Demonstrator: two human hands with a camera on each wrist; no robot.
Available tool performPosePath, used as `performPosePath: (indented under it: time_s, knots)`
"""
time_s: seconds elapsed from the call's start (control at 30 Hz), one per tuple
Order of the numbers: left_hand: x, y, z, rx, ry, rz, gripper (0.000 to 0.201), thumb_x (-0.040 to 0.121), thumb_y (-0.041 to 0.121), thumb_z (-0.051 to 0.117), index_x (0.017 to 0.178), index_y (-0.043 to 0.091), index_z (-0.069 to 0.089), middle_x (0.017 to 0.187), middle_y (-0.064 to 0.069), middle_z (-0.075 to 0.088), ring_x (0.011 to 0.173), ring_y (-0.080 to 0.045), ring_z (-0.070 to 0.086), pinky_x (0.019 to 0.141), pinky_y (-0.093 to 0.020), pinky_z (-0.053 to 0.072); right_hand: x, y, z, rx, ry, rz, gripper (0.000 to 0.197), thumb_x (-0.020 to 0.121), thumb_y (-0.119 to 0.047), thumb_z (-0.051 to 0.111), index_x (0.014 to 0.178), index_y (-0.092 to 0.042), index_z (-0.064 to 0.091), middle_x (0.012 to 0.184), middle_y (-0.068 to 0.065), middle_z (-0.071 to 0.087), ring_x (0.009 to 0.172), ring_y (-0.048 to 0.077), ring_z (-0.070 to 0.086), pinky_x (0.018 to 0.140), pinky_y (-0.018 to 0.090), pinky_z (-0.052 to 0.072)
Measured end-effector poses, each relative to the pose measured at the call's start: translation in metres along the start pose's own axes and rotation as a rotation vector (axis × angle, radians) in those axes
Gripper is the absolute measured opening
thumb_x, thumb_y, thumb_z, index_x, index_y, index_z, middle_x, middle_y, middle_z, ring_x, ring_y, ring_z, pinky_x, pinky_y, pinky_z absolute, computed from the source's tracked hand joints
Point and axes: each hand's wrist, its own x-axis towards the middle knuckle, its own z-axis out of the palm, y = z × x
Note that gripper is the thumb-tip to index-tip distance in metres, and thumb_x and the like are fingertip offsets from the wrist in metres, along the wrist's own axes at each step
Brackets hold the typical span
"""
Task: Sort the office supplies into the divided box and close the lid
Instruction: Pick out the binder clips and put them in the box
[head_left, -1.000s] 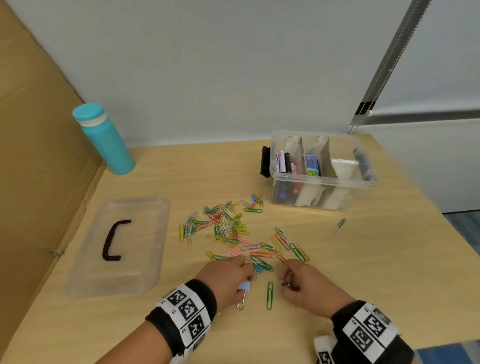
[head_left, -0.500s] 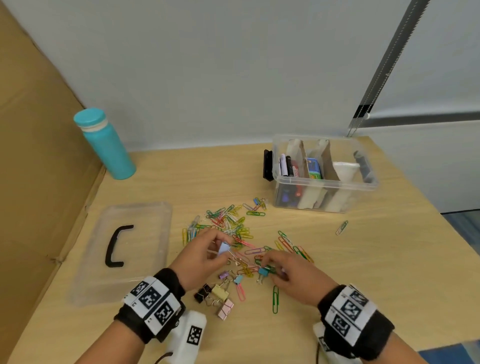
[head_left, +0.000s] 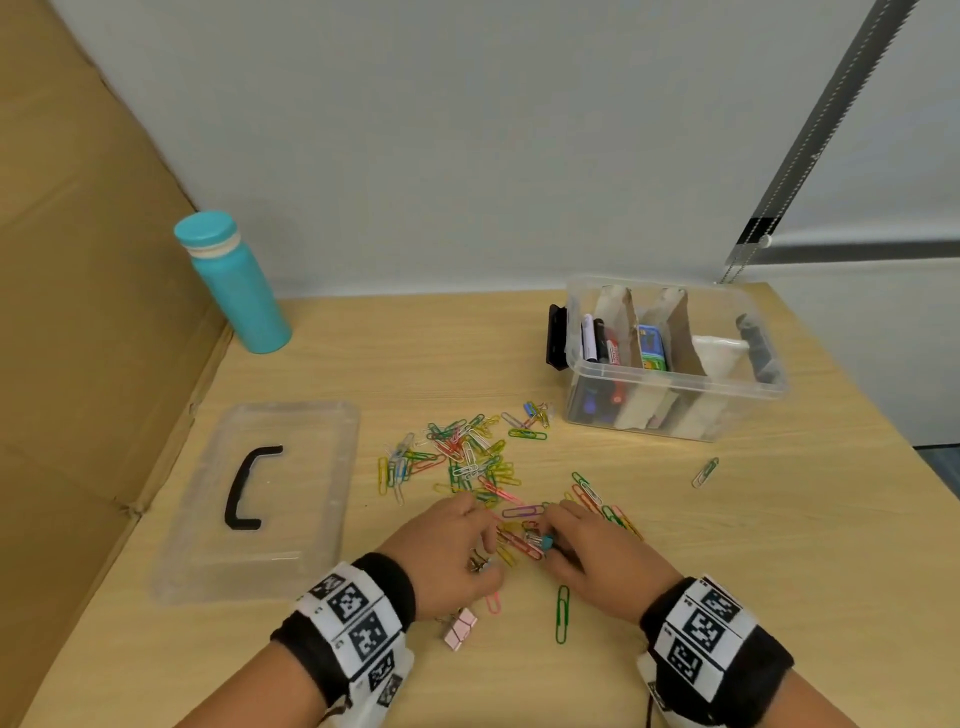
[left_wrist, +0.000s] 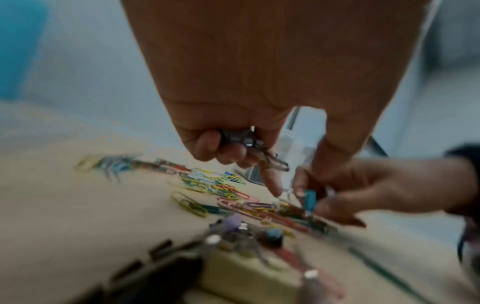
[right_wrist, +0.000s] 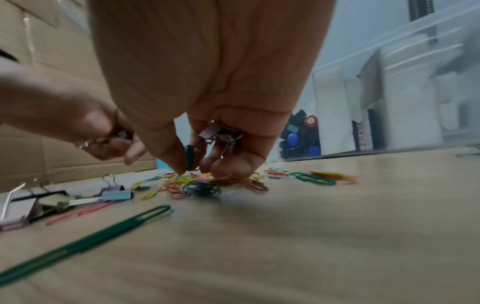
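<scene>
Coloured paper clips (head_left: 467, 457) lie scattered mid-table, with several binder clips near me, among them a pink one (head_left: 460, 629) and a yellow one (left_wrist: 246, 273). My left hand (head_left: 447, 551) curls over the near clips and holds binder clips (left_wrist: 249, 142) in its curled fingers. My right hand (head_left: 582, 551) pinches a teal binder clip (head_left: 545, 543) between thumb and finger and keeps more binder clips (right_wrist: 221, 133) tucked in its palm. The clear divided box (head_left: 675, 395) stands open at the back right, holding markers and an eraser. Its clear lid (head_left: 260, 493) lies flat on the left.
A teal bottle (head_left: 234, 283) stands at the back left beside a cardboard wall (head_left: 78, 364). One long green paper clip (head_left: 562, 613) lies near my right wrist, and a lone clip (head_left: 705, 472) lies right of the pile. The table edge runs close on the right.
My left hand has come back toward me from the pile and now covers most of the near binder clips. My right hand has stayed on the teal binder clip.
</scene>
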Motion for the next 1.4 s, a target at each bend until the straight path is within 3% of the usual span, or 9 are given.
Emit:
performPosePath:
  time_s: [0.17,0.33,0.5,0.6,0.7,0.83,0.97,1.13,1.4]
  knots:
    - [0.012,0.0,0.001,0.292,-0.114,0.057,0.027,0.087,0.025,0.057,0.113,0.021,0.054,0.12,0.0,0.043,0.113,-0.019,0.042,0.088,-0.035,0.043,-0.004,0.008,-0.005,0.098,0.019,0.07,0.009,0.089,-0.031,0.046,0.096,-0.029,0.044,0.089,-0.008,0.055,0.075,0.011,0.049,0.07,0.029,0.044]
    - [0.02,-0.003,0.0,0.263,-0.139,0.06,0.024,0.086,0.026,0.058,0.11,0.024,0.056,0.116,0.002,0.046,0.109,-0.016,0.045,0.086,-0.033,0.044,-0.013,0.014,-0.008,0.178,0.025,0.087,0.004,0.091,-0.029,0.045,0.094,-0.026,0.046,0.079,-0.008,0.055,0.066,0.006,0.047,0.064,0.025,0.041]
    - [0.025,-0.006,-0.012,-0.033,0.01,0.029,0.022,0.08,0.036,0.06,0.099,0.026,0.055,0.099,0.013,0.05,0.091,-0.004,0.053,0.083,-0.025,0.046,-0.024,0.015,-0.038,0.256,0.079,0.07,0.003,0.092,-0.027,0.047,0.089,-0.028,0.046,0.069,-0.01,0.053,0.059,0.007,0.046,0.059,0.023,0.039]
    - [0.029,-0.01,-0.021,-0.209,0.094,-0.03,0.032,0.07,0.049,0.052,0.092,0.026,0.055,0.091,0.009,0.056,0.086,-0.007,0.055,0.082,-0.027,0.048,-0.025,0.019,-0.086,0.303,0.226,0.083,0.009,0.092,-0.019,0.051,0.084,-0.023,0.05,0.058,-0.008,0.049,0.052,0.006,0.044,0.051,0.017,0.033]
    - [0.036,-0.01,-0.026,-0.271,0.175,-0.052,0.014,0.078,0.03,0.063,0.09,0.026,0.055,0.087,0.005,0.057,0.082,-0.007,0.054,0.075,-0.022,0.045,-0.016,0.033,-0.142,0.283,0.496,0.151,0.008,0.091,-0.017,0.051,0.083,-0.019,0.052,0.055,-0.007,0.046,0.049,0.006,0.042,0.048,0.017,0.033]
    - [0.043,-0.006,-0.027,-0.298,0.254,-0.07,0.013,0.083,0.025,0.065,0.089,0.027,0.054,0.086,0.006,0.058,0.085,-0.008,0.054,0.071,-0.014,0.042,0.019,0.071,-0.204,0.106,0.637,0.351,0.007,0.09,-0.017,0.05,0.088,-0.011,0.053,0.067,0.001,0.054,0.062,0.015,0.051,0.053,0.025,0.035]
    - [0.052,0.007,-0.027,-0.291,0.302,-0.086,0.013,0.083,0.023,0.065,0.089,0.027,0.053,0.087,0.006,0.058,0.084,-0.005,0.053,0.069,-0.011,0.04,0.068,0.111,-0.235,-0.146,0.36,0.574,0.02,0.092,-0.018,0.048,0.099,-0.001,0.057,0.102,0.019,0.063,0.089,0.03,0.056,0.073,0.029,0.04]
    - [0.06,0.02,-0.022,-0.3,0.321,-0.106,0.014,0.082,0.023,0.065,0.09,0.027,0.054,0.088,0.006,0.057,0.08,-0.002,0.053,0.069,-0.013,0.04,0.112,0.143,-0.249,-0.041,0.073,0.664,0.029,0.092,-0.012,0.051,0.108,0.006,0.065,0.106,0.019,0.07,0.092,0.031,0.068,0.083,0.035,0.054]
    - [0.065,0.028,-0.014,-0.32,0.324,-0.14,0.012,0.084,0.027,0.065,0.09,0.027,0.054,0.089,0.007,0.059,0.08,-0.005,0.058,0.075,-0.018,0.046,0.075,0.145,-0.237,0.127,0.374,0.528,0.039,0.092,-0.004,0.039,0.127,-0.006,0.057,0.133,0.013,0.055,0.122,0.029,0.051,0.105,0.037,0.04]
